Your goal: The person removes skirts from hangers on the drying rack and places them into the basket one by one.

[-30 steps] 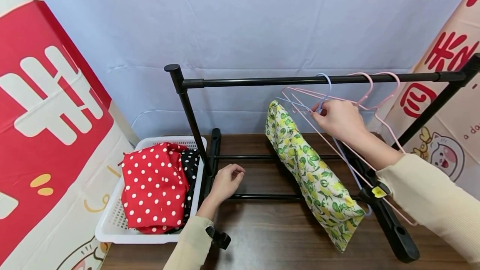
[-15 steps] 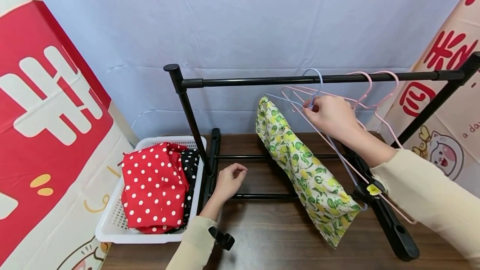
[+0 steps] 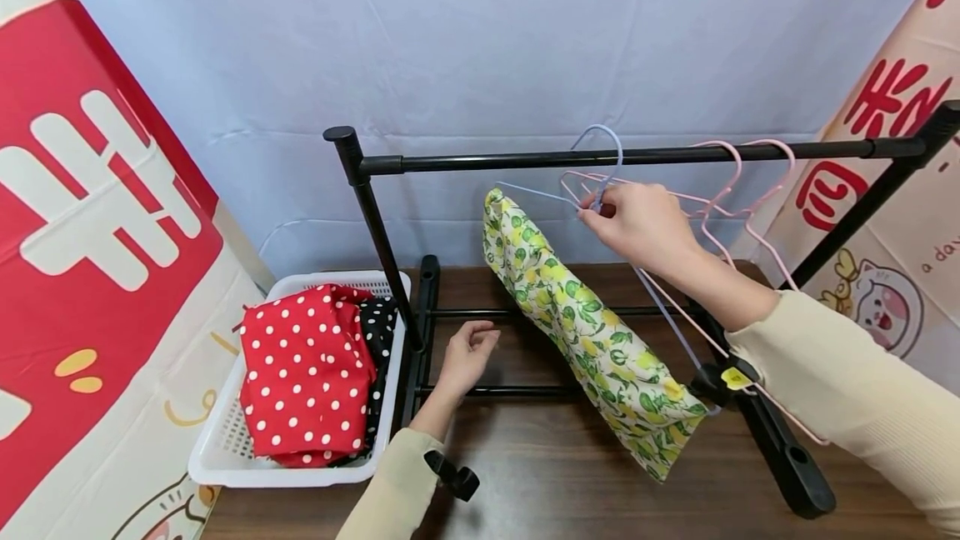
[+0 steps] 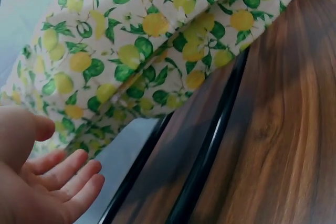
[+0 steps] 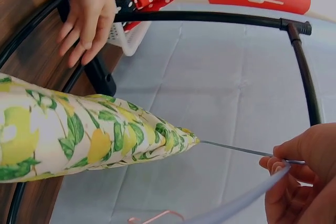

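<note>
My right hand [image 3: 637, 219] pinches a light blue hanger [image 3: 598, 190] just under its hook, as the right wrist view also shows. That hook loops over the black rail [image 3: 480, 162]. A lemon-print cloth [image 3: 592, 332], white with yellow fruit and green leaves, hangs folded over the hanger at a slant. To the left of the cloth, my left hand [image 3: 467, 354] hovers above the rack's lower bars, fingers relaxed and holding nothing. In the left wrist view its fingers [image 4: 73, 177] lie close beside the hanging cloth [image 4: 131, 40].
Two pink hangers [image 3: 723, 182] hang on the rail to the right. At the left, a white plastic basket [image 3: 210, 457] holds a red polka-dot cloth [image 3: 307, 373] and a black one with white dots [image 3: 378, 323]. The rack's black foot [image 3: 795, 473] stands on the wooden table [image 3: 540, 473].
My right hand has slid the blue hanger leftward along the rail, and the lemon-print cloth has moved left with it. My left hand has shifted slightly right.
</note>
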{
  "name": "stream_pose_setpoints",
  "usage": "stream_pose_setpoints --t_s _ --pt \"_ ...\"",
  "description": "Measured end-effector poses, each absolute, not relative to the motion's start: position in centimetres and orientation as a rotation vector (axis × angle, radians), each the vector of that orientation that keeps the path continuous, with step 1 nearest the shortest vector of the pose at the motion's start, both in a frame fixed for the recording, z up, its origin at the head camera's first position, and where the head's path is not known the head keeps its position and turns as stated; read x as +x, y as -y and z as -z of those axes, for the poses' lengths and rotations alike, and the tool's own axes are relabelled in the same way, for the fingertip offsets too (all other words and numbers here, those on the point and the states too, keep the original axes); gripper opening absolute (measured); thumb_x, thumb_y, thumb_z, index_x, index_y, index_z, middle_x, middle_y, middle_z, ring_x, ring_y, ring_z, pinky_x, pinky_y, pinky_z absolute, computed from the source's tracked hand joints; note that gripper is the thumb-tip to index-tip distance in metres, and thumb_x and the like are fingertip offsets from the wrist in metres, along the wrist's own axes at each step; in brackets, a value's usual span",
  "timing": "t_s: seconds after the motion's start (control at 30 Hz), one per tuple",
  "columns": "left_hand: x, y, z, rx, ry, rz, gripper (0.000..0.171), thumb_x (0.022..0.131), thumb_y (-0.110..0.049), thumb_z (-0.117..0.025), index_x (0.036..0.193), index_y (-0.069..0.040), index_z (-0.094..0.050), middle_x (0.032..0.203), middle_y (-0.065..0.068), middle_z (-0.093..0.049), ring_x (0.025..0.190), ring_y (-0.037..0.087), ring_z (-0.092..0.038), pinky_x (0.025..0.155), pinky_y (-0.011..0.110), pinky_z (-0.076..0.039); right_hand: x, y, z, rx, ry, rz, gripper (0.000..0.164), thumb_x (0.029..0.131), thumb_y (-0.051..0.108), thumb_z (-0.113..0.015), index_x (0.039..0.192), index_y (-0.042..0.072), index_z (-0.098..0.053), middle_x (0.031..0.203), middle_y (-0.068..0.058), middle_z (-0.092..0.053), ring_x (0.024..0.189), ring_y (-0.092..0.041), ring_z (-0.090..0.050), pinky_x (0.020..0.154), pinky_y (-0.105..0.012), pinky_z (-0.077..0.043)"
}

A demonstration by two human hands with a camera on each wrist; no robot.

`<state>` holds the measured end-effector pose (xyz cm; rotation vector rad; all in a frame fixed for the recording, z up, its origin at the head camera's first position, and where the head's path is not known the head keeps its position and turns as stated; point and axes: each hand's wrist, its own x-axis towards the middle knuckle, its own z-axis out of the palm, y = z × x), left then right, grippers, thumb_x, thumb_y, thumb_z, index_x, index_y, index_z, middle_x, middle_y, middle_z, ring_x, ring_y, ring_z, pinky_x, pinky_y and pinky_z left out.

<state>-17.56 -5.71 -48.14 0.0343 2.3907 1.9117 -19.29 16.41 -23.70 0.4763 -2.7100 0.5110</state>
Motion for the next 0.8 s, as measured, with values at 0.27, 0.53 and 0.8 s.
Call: stream_pose_setpoints --t_s 0.27,0.53,0.8 --pt "-17.4 4.0 47.4 -0.119 -1.904 -2.171 0.05 0.098 -0.028 -0.044 0.136 0.002 -0.033 0.128 0.025 -0.049 0.11 0.036 -0.055 0.091 0.043 -0.047 -18.4 -14.7 22.9 0.556 2.704 -0.566 0.02 0.088 0.022 -0.059 0.089 0.008 -0.073 0.059 -0.003 -0.061 0.044 -0.013 -0.039 0.043 -0.027 -0.027" --pt "-17.4 2.4 48.2 -0.199 -1.536 -2.364 0.058 0.099 -0.043 -0.032 0.139 -0.002 -0.03 0.13 0.023 -0.048 0.099 0.023 -0.059 0.096 0.045 -0.043 -18.0 -13.6 22.8 0.567 2.706 -0.59 0.019 0.088 0.023 -0.06 0.088 0.009 -0.073 0.059 -0.003 -0.062 0.043 -0.013 -0.039 0.041 -0.027 -0.026" --pt "-17.1 2.1 48.1 -0.212 -1.406 -2.416 0.051 0.097 -0.041 -0.04 0.131 -0.002 -0.041 0.111 0.012 -0.058 0.083 0.017 -0.062 0.091 0.041 -0.048 -18.2 -13.9 22.8 0.576 2.679 -0.583 0.019 0.088 0.021 -0.06 0.087 0.007 -0.073 0.066 -0.005 -0.065 0.046 -0.014 -0.043 0.043 -0.027 -0.029"
